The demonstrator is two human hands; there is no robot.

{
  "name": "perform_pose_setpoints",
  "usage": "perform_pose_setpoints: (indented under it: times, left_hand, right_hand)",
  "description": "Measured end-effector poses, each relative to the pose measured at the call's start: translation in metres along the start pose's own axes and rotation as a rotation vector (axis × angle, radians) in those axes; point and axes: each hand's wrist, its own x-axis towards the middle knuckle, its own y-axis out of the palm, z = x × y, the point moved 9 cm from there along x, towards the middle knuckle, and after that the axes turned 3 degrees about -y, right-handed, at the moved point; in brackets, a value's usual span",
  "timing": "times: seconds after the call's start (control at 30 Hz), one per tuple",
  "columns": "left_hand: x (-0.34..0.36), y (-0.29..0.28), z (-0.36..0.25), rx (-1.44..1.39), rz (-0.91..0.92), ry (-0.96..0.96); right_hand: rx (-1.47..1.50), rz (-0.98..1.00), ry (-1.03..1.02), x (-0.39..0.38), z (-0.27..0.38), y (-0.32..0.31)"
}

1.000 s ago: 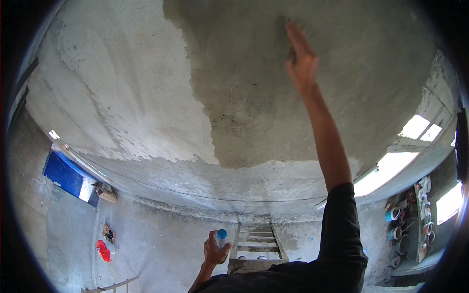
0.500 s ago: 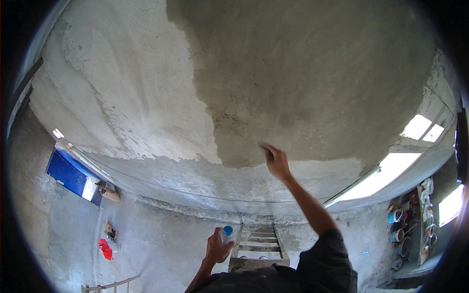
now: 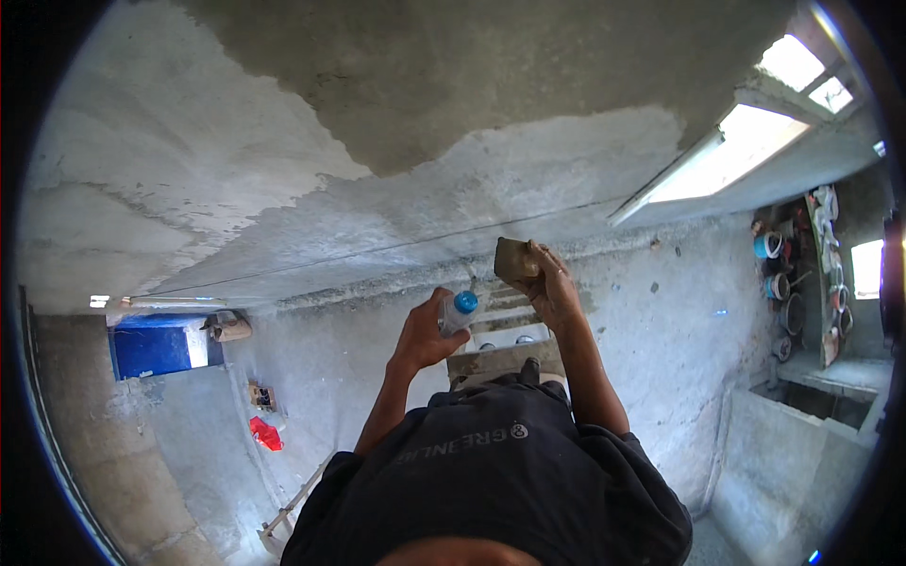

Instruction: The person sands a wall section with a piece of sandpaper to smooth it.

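My left hand [image 3: 427, 332] is wrapped round a clear plastic bottle [image 3: 458, 322] with a blue cap, held upright in front of my chest. Close by on the right, my right hand [image 3: 555, 291] grips a flat, squarish brown-grey pad [image 3: 514, 260] by its edge. Whether it is a sponge or a sanding pad I cannot make out. Pad and bottle are apart, and neither touches the wall. Ahead of me the grey wall [image 3: 255, 160] carries a large darker, damp-looking patch [image 3: 453, 75] with a ragged edge.
Below my hands is a wooden ladder [image 3: 505, 361], with my feet on it. To the right, buckets [image 3: 768, 246] and basins stand beside a cluttered shelf [image 3: 830, 274] and a concrete trough [image 3: 821, 401]. A blue panel [image 3: 156, 349] and a red bag [image 3: 266, 434] are at the left.
My right hand has come down from the dark patch towards the bottle, and the pad now shows in it. The view has tilted down; my left hand still holds the bottle.
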Motion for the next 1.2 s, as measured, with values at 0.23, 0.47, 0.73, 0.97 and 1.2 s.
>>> perform_pose_setpoints:
  times: [0.23, 0.47, 0.73, 0.97, 1.2]
  left_hand:
    - [-0.001, 0.029, -0.024, 0.050, 0.157, -0.076]
    - [0.006, 0.041, -0.020, 0.397, 0.249, -0.179]
    - [0.010, 0.044, -0.025, 0.670, 0.319, -0.125]
    - [0.013, 0.055, -0.028, 0.791, 0.266, 0.014]
    - [0.033, 0.040, -0.013, 0.776, 0.231, -0.036]
  right_hand:
    - [-0.599, -0.054, -0.202, -0.014, 0.008, -0.051]
    - [-0.203, -0.087, 0.071, -0.018, -0.020, -0.062]
    - [-0.178, -0.089, 0.109, -0.022, -0.036, -0.058]
    - [-0.273, -0.003, 0.046, -0.011, -0.050, -0.068]
    - [-0.764, 0.014, -0.228, 0.007, -0.029, -0.061]
